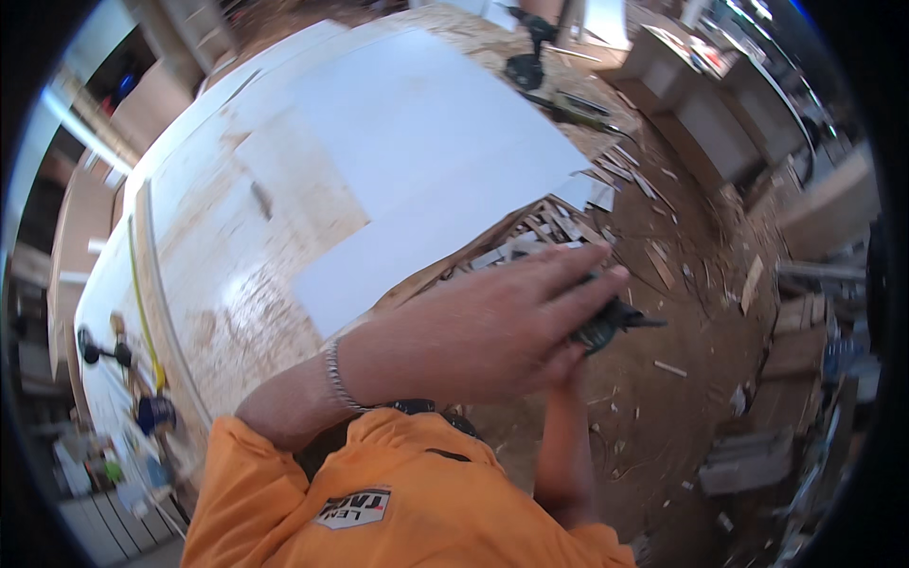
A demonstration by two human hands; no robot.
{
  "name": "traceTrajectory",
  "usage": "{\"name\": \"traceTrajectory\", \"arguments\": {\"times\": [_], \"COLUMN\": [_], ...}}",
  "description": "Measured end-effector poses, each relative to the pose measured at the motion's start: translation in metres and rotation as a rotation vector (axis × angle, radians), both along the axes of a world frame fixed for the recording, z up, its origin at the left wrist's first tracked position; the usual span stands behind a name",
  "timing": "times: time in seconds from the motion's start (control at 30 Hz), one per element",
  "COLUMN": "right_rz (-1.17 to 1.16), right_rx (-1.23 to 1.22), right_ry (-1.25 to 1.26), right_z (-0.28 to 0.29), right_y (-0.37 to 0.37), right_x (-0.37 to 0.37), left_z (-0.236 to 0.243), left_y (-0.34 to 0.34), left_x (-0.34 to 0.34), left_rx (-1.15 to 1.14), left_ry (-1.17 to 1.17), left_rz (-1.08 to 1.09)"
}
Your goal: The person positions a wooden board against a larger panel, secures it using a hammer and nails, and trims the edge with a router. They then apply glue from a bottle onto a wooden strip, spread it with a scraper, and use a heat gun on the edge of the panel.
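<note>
Over the table's right edge, my left hand (464, 327), with a metal bracelet at the wrist, lies across a dark green power drill (597, 336). Its fingers bend over the tool's body, and the black chuck (625, 315) points to the right with a short bit. From below, my right hand (566, 367) reaches the same drill, but its fingers are hidden behind the left hand and the tool. Beyond the hands, a large white panel (426, 133) lies on the worktable (237, 275), overhanging a heap of cut wood strips (559, 222).
Another drill (525, 62) stands at the far table edge beside a slim green power tool (578, 114). A yellow strip (142, 303) and a dark tool (99, 350) lie at the left. Offcuts litter the floor (682, 398), and an open cabinet (701, 114) stands at right.
</note>
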State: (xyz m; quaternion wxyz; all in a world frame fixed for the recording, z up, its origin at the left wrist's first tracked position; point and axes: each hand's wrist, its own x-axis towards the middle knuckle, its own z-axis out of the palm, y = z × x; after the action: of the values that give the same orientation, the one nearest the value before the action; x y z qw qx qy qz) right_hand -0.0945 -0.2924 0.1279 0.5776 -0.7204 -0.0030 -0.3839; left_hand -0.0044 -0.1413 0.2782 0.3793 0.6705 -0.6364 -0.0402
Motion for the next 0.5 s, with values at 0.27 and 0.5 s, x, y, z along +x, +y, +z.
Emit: {"name": "traceTrajectory", "arguments": {"times": [0.27, 0.5], "right_rz": [0.065, 0.269], "right_rx": [0.093, 0.319], "right_ry": [0.041, 0.263], "right_z": [0.020, 0.019], "right_y": [0.050, 0.112], "right_x": [0.027, 0.169], "left_z": [0.020, -0.216], "left_y": [0.107, 0.253], "left_x": [0.065, 0.172], "left_rx": [0.204, 0.601], "left_ry": [0.367, 0.686], "left_rz": [0.352, 0.894]}}
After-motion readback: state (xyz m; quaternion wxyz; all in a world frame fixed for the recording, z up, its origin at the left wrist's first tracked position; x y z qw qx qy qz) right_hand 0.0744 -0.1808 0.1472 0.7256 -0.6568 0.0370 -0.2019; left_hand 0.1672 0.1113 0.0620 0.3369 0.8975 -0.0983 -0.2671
